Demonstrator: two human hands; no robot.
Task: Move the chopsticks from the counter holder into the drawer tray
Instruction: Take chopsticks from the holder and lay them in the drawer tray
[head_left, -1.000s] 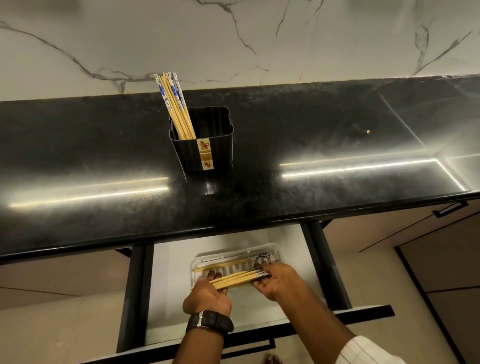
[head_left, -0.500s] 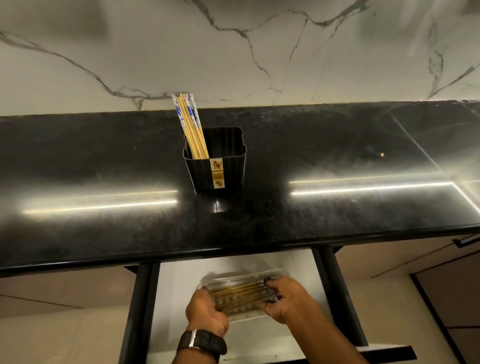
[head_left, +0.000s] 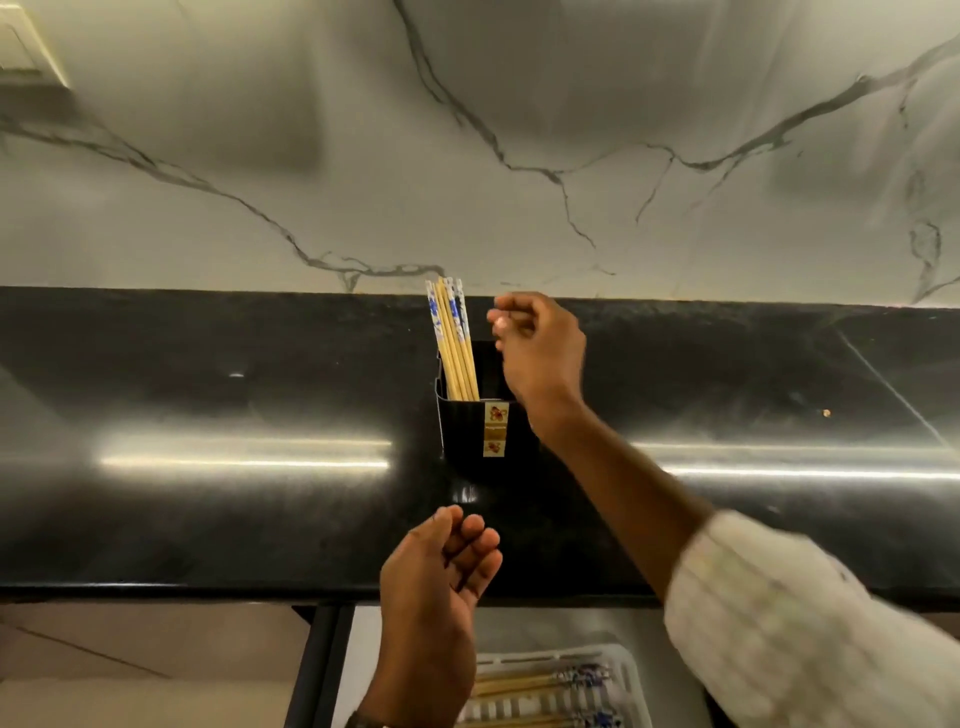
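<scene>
Chopsticks (head_left: 454, 340) are seen standing bunched in the black holder (head_left: 470, 428) on the dark counter (head_left: 208, 415), leaning toward its left side, w/ blue-patterned tops up. Right hand (head_left: 537, 345) is held just right of the tops, fingers loosely curled, nothing gripped, no contact yet. Left hand (head_left: 441, 566) is held near the counter's near edge, palm half open, empty. More chopsticks are already laid flat in the white tray (head_left: 626, 675) in the open drawer (head_left: 519, 626) below. Step in hand is judged as the reach for the next batch; approx. half seems moved. Next, a leftward pinch round the upper shafts is called for, then a straight lift so the holder isn't tipped.
</scene>
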